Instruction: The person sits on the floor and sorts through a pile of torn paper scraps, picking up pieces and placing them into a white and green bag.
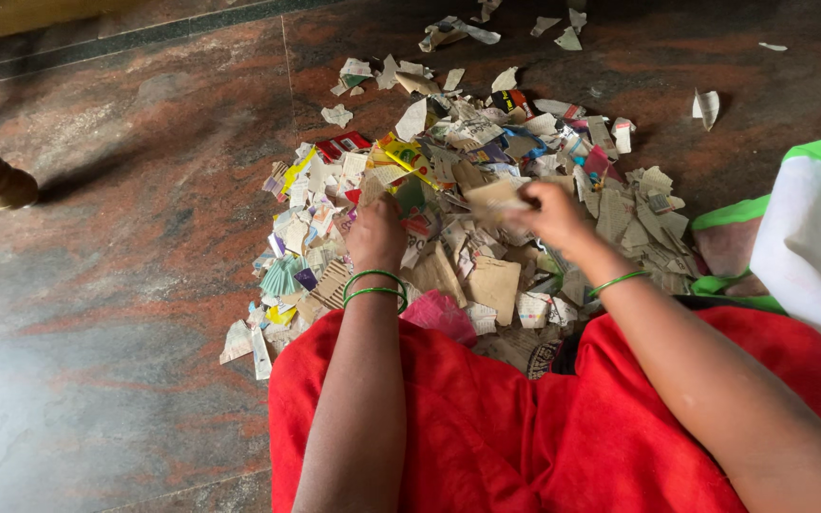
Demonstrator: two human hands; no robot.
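My left hand [375,233]: curled, buried in the paper-scrap pile [448,209]; its hold I cannot tell.
My right hand [548,211]: pinching a brown cardboard piece [496,198].
Risk: loose scraps may slide away across the smooth floor [125,237].

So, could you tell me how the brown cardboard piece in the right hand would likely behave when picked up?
The brown cardboard piece looks thin and flat, so probably light and slightly stiff, bending rather than flopping. The right hand pinches it by an edge, which suggests little weight. Its torn edges hint it tears easily. Pushed, it would likely slide over the scrap pile, not roll.

Left hand [375,235] fingertips buried in scrap pile [448,190]; white-green sack [810,228] cut off at right edge.
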